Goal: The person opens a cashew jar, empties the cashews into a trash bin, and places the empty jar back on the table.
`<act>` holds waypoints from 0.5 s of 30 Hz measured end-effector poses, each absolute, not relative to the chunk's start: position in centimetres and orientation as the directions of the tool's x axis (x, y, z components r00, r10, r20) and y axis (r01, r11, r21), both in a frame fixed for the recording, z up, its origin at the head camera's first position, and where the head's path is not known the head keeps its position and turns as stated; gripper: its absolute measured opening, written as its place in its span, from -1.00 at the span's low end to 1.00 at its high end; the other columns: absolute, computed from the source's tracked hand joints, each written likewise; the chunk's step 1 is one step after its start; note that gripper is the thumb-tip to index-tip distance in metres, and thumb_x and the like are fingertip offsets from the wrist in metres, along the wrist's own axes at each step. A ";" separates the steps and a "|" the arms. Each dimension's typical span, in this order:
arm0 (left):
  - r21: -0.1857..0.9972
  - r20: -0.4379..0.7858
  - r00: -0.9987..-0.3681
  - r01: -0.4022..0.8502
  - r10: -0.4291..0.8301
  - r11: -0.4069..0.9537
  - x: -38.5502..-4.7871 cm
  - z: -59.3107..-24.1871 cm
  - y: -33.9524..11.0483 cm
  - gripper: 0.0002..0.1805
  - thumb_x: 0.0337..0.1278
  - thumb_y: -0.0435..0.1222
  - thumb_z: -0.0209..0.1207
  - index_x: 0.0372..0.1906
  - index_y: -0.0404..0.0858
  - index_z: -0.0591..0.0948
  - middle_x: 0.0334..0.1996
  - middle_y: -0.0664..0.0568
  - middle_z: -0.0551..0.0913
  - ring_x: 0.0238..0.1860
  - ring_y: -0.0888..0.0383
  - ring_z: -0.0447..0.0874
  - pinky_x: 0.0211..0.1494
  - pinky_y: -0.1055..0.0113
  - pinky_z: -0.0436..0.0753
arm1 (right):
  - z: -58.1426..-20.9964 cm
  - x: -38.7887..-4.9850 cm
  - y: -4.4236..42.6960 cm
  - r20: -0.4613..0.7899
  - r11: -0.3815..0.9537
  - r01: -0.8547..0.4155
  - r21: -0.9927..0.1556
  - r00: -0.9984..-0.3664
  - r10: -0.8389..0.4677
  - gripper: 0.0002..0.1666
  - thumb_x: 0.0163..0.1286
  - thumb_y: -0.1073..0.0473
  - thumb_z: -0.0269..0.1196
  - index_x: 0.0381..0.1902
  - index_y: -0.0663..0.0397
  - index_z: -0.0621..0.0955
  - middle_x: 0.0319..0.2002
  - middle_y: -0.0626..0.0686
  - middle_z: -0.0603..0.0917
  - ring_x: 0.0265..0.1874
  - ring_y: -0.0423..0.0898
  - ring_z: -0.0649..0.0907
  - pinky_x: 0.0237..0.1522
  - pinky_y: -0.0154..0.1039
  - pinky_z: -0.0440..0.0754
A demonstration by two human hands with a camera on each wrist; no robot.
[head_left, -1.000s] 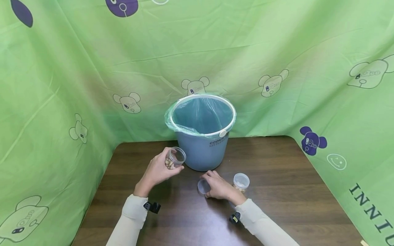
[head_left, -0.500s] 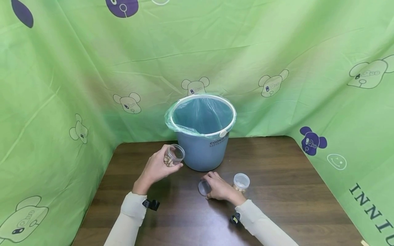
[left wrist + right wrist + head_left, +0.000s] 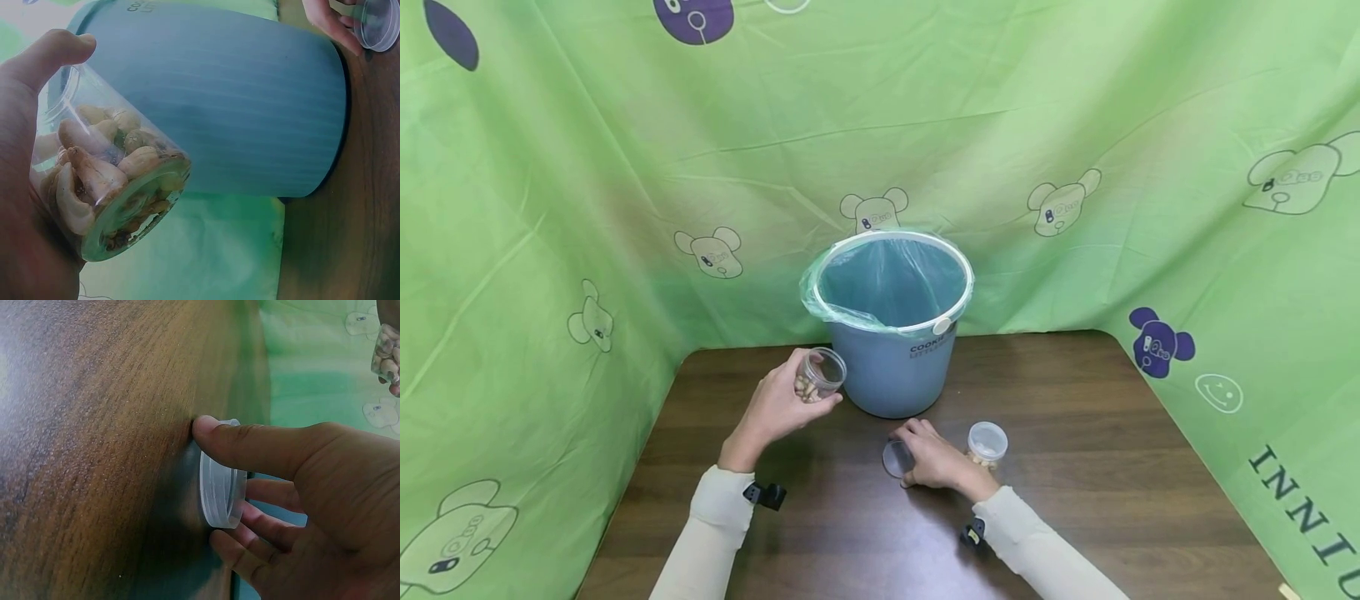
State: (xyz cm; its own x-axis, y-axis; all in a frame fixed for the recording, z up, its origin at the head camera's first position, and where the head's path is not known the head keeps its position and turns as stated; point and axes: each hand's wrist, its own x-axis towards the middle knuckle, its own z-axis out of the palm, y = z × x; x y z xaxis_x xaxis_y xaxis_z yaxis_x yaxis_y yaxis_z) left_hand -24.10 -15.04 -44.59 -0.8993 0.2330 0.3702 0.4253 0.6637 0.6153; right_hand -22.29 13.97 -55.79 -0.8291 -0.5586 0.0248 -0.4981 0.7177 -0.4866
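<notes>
My left hand (image 3: 775, 406) grips a clear open jar (image 3: 822, 375), tilted and raised beside the bucket's left side. In the left wrist view pale cashew-like nuts (image 3: 94, 169) fill the lower part of the jar (image 3: 134, 131). My right hand (image 3: 931, 456) holds a translucent round lid (image 3: 897, 459) by its edge, low at the table in front of the bucket. The right wrist view shows the thumb and fingers around the lid (image 3: 219, 487), which stands very near or on the wood.
A blue bucket (image 3: 891, 375) with a green liner bag stands at the back of the brown table (image 3: 1060, 400). A second jar (image 3: 987, 444), lidded and with nuts in it, stands right of my right hand. Green printed cloth (image 3: 970, 150) hangs behind and at both sides.
My left hand has moved slightly left and up with the jar. My right hand and the lid have hardly moved.
</notes>
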 end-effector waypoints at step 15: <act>0.622 0.372 -0.898 0.430 0.236 0.654 -24.2 -43.8 -15.3 -0.33 -0.03 -0.04 0.61 0.19 -0.05 0.58 -0.15 -0.03 0.80 -0.24 0.10 0.75 -0.13 0.13 0.69 | -55.1 -22.1 13.8 0.011 0.711 -0.476 -0.517 -0.834 -0.551 -0.22 0.07 0.18 0.62 0.26 0.25 0.60 0.14 0.16 0.60 0.16 0.12 0.52 0.20 0.11 0.61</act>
State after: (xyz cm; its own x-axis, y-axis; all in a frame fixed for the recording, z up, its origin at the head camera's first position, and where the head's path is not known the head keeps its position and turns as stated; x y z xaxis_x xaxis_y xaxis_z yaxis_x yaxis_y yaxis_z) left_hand -24.21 -15.34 -43.82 -0.8976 0.2365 0.3719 0.4301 0.6543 0.6220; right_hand -22.10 13.81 -55.12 -0.8344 -0.5511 0.0107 -0.4763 0.7111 -0.5172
